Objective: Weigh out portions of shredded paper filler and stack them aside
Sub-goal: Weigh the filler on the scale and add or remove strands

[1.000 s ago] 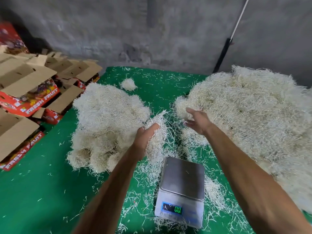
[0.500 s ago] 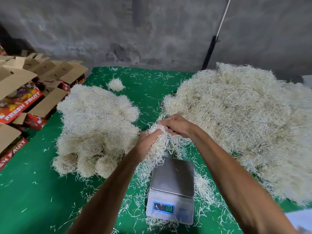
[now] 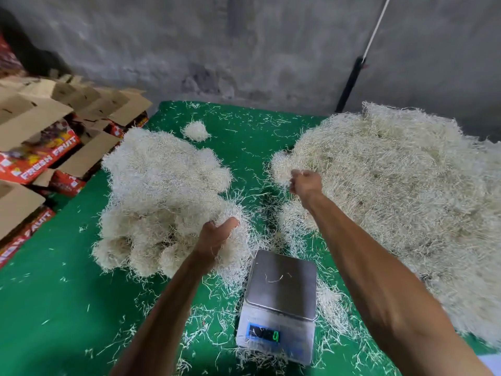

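The right hand (image 3: 306, 184) left the clump (image 3: 233, 240) it had tugged at and reached back to the big heap (image 3: 393, 191); the left hand (image 3: 217, 237) alone kept that clump, beside the scale (image 3: 282, 294).

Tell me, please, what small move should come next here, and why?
Probably bring the left hand right and set its clump of shredded paper on the scale. The pan holds only a few stray strands, and the right hand is at the edge of the big loose pile, ready to top up.
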`<state>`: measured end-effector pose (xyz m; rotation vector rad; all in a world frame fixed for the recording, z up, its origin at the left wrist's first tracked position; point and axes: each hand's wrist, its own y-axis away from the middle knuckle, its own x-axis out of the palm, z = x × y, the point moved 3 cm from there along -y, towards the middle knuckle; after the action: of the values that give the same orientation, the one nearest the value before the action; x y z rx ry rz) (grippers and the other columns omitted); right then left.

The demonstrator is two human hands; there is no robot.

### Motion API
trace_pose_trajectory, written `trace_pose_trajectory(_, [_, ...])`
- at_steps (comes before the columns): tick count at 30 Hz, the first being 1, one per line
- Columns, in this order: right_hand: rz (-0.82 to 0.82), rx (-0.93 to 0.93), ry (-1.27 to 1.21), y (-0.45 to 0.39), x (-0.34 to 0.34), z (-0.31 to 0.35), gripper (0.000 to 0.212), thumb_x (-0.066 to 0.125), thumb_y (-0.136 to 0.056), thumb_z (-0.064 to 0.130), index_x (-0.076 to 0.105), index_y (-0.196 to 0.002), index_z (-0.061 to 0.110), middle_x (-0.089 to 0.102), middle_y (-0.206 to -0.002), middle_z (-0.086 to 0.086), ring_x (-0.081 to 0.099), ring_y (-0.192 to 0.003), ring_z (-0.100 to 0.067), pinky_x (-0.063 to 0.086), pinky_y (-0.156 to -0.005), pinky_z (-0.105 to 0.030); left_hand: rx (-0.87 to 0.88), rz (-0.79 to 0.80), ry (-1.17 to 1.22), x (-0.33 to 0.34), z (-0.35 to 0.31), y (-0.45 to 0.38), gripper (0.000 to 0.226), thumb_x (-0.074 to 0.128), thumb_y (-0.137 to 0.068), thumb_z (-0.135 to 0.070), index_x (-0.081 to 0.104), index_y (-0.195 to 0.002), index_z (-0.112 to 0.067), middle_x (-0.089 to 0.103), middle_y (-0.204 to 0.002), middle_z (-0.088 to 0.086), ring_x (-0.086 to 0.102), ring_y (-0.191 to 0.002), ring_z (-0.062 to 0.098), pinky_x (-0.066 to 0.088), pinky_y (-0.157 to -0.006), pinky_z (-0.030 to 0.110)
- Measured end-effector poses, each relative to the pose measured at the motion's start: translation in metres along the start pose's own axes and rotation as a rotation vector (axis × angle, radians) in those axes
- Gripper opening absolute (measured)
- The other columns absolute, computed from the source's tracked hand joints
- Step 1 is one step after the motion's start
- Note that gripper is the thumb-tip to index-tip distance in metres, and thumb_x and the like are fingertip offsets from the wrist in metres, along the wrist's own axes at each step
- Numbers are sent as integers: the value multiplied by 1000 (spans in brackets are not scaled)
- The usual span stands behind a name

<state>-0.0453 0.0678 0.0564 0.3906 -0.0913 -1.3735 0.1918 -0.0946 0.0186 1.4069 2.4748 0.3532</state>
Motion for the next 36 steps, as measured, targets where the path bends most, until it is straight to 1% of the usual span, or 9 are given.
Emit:
trace_pose_trajectory(4, [239, -18, 441, 9, 12, -13, 67, 59, -105, 33, 26, -160, 14, 53, -145, -21, 68, -108, -33, 60, -88, -45, -87, -18, -15, 1, -2, -4, 29, 73, -76, -48, 67, -77, -20, 66, -54, -11, 62, -49, 6, 54, -61, 24])
trace_pose_trajectory(7, [47, -348, 1083, 26, 11, -13, 49, 52, -105, 49, 56, -139, 14, 68, -111, -13, 71, -96, -27, 61, -86, -44, -26, 67, -73, 12, -7, -4, 42, 71, -73, -55, 52, -55, -22, 48, -42, -8, 42, -39, 11, 42, -50, 20])
trace_pose_trajectory(14, [643, -114, 460, 73, 30, -27, 76, 61, -86, 76, 69, -90, 0, 40, -47, 8, 42, -38, -7, 38, -62, -26, -9, 164, -206, 35, -4, 1, 103, 68, -83, -60, 23, -153, 1, 55, -95, -6, 50, -78, 0, 47, -56, 16])
trace_pose_trajectory(20, [430, -33, 238, 74, 38, -28, 54, 72, -97, 30, 45, -52, 16, 60, -64, -20, 66, -58, -25, 54, -86, -28, 33, 179, -142, 43, -16, 10, 108, 63, -83, -72, 15, -159, -12, 25, -163, 15, 33, -145, 28, 27, -115, 41])
trace_pose_trajectory(23, [273, -27, 224, 80, 62, -27, 60, 70, -98, 17, 39, -46, 17, 71, -94, -27, 74, -103, -22, 50, -109, -34, 48, 141, -113, 37, -24, 11, 107, 60, -81, -75, 18, -158, -14, 27, -162, 13, 36, -139, 22, 28, -105, 36])
trace_pose_trajectory(27, [74, 7, 231, 71, 60, -32, 28, 62, -102, 16, 62, -77, 3, 68, -83, -11, 66, -59, -21, 48, -52, -14, 25, 129, -173, 33, -15, 18, 102, 68, -81, -69, 25, -155, -13, 45, -152, 15, 53, -131, 20, 39, -91, 27])
trace_pose_trajectory(29, [-24, -24, 340, 54, 28, -27, 22, 62, -103, 18, 65, -92, 0, 61, -76, -7, 53, -53, -13, 42, -39, -15, 51, 90, -187, 25, -1, 28, 98, 72, -69, -75, 46, -135, -8, 72, -99, -6, 66, -78, -13, 53, -55, 13])
trace_pose_trajectory(33, [0, -188, 478, 35, -9, -18, 35, 56, -107, 24, 66, -106, -9, 68, -90, -20, 57, -64, -17, 53, -54, -25, -7, -53, -226, -9, 17, 22, 29, 71, -87, -50, 45, -86, -37, 45, -37, -17, 37, -26, -11, 28, -32, 5])
trace_pose_trajectory(36, [134, -126, 347, 40, -4, -23, 58, 61, -104, 29, 43, -146, -6, 65, -121, -25, 68, -96, -25, 60, -79, -33, -20, -40, -255, -8, 21, 12, 53, 71, -86, -51, 29, -61, -29, 40, -33, -18, 34, -22, -4, 32, -33, 8])
